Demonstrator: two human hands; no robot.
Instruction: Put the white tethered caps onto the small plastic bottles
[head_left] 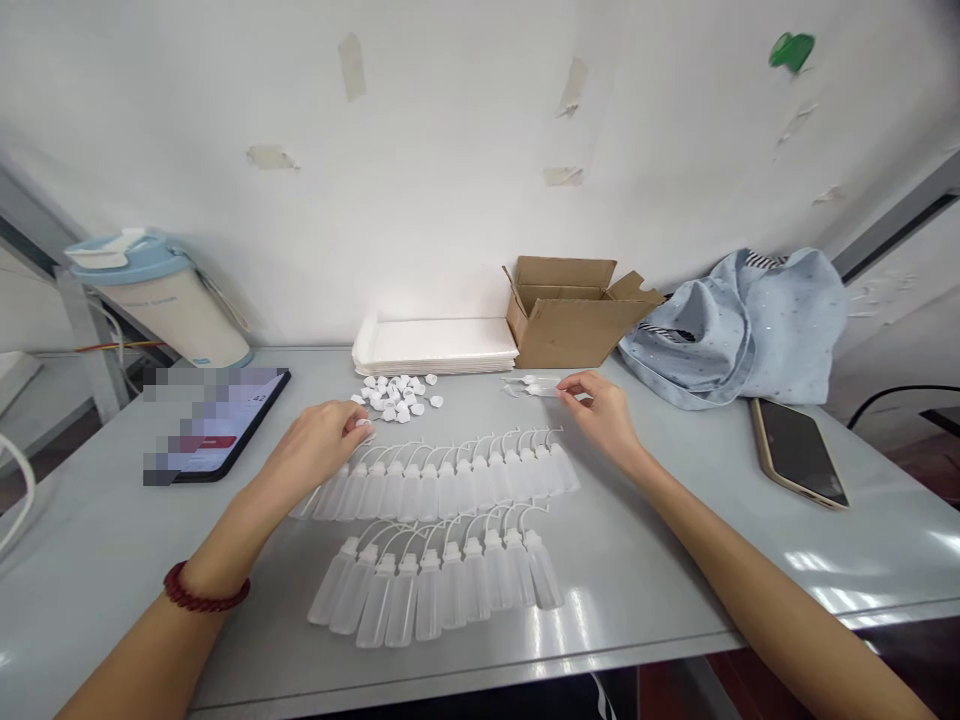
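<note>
My left hand (322,440) is closed, its thumb and fingertips pinched on a small white cap (364,424) beside the heap of white caps (397,396). Off to the right, my right hand (596,400) pinches the end of a small clear plastic piece (538,386) that lies on the table near the cardboard box. Between my arms lie two rows of translucent bottles, the back row (450,490) and the front row (427,600), each bottle with a thin curved white strip at its top.
White flat packs (439,345) and an open cardboard box (566,330) stand against the wall. A tumbler (180,310) and a tablet (225,430) are at the left. A blue cloth bag (750,330) and a phone (799,452) lie at the right.
</note>
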